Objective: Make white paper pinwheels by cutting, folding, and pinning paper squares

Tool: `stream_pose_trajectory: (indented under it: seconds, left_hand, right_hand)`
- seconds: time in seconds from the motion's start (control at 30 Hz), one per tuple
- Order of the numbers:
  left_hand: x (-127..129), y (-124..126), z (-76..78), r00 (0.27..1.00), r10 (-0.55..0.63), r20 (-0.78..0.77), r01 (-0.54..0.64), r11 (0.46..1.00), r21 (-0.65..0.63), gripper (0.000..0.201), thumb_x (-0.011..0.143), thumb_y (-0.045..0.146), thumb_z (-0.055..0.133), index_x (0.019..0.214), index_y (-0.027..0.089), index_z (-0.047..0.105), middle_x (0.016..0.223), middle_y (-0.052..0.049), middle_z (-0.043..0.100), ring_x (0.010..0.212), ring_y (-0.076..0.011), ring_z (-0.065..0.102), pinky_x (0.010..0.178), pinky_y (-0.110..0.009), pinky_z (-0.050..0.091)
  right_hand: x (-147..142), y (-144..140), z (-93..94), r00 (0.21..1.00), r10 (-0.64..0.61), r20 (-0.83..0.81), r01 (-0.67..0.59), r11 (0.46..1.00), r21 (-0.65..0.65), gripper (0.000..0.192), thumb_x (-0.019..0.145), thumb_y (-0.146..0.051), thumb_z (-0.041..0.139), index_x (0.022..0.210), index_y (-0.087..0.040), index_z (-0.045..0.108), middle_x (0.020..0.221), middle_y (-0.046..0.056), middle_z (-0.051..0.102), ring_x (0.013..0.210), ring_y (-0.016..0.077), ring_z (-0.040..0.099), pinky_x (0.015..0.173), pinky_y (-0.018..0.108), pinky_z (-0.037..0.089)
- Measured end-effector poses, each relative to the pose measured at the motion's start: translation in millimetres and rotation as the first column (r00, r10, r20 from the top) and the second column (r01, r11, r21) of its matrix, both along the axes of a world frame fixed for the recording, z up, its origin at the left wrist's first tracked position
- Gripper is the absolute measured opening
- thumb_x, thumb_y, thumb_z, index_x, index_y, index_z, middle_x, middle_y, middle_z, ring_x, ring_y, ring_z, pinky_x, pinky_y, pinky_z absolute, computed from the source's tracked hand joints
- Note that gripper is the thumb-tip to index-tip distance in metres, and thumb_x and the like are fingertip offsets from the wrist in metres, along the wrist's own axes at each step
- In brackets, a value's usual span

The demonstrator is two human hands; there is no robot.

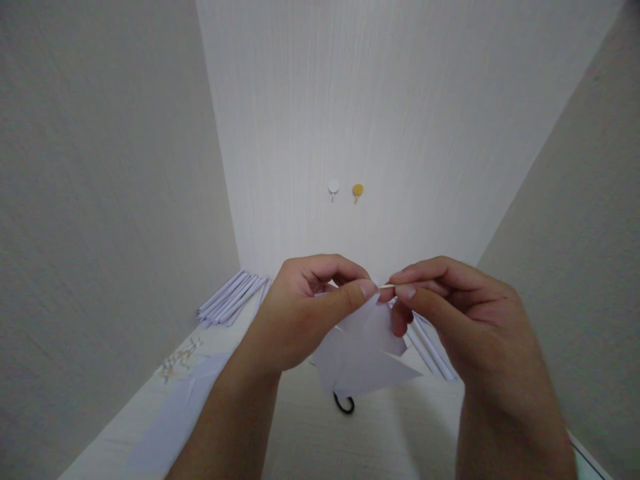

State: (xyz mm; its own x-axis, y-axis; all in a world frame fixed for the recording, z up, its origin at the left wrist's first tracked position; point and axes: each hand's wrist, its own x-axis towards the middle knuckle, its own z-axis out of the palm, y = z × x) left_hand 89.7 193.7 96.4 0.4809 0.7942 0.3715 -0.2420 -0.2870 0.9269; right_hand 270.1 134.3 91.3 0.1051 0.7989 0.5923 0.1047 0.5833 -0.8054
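My left hand [320,300] pinches a sheet of white paper [367,353] at its top between thumb and forefinger. The paper hangs down with cut, pointed flaps. A thin pale strip [387,287] sticks out beside the paper's top, between the two hands. My right hand [445,300] is closed on the strip's right end with thumb and forefinger. How the strip meets the paper is hidden by the fingertips. Below the paper, a black curved handle [345,405] shows on the table, the rest of it covered.
White rolled paper tubes [233,297] are stacked at the back left; more tubes [433,350] lie behind my right hand. Small pale and golden pieces [180,359] and flat white paper [175,413] lie at left. White and yellow hooks [358,190] are on the back wall.
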Motion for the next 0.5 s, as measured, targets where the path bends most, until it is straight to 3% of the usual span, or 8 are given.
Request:
stream_pose_trajectory:
  seconds: [0.3,0.5]
  left_hand:
    - [-0.3,-1.6,1.5,1.000,-0.015,0.022,0.015,1.000,0.005,0.015,0.083,0.030,0.079,0.076,0.017,0.076,0.068,-0.001,0.069,0.058,-0.0107,0.058,0.051,-0.020,0.043]
    - [-0.4,-2.6,4.3,0.998,-0.030,0.049,0.029,0.999,0.013,0.015,0.081,0.030,0.080,0.076,0.017,0.076,0.067,-0.001,0.069,0.058,-0.0104,0.059,0.051,-0.019,0.044]
  right_hand:
    - [-2.0,0.5,-1.2,0.998,0.054,-0.039,-0.055,0.998,-0.018,0.004,0.091,-0.018,0.075,0.089,-0.021,0.078,0.068,0.000,0.075,0.054,0.0122,0.066,0.052,0.023,0.055]
    - [-1.2,1.6,-2.8,0.975,0.187,-0.123,-0.194,0.980,-0.051,0.001,0.091,-0.021,0.076,0.090,-0.021,0.076,0.077,0.001,0.078,0.054,0.0114,0.066,0.053,0.024,0.054]
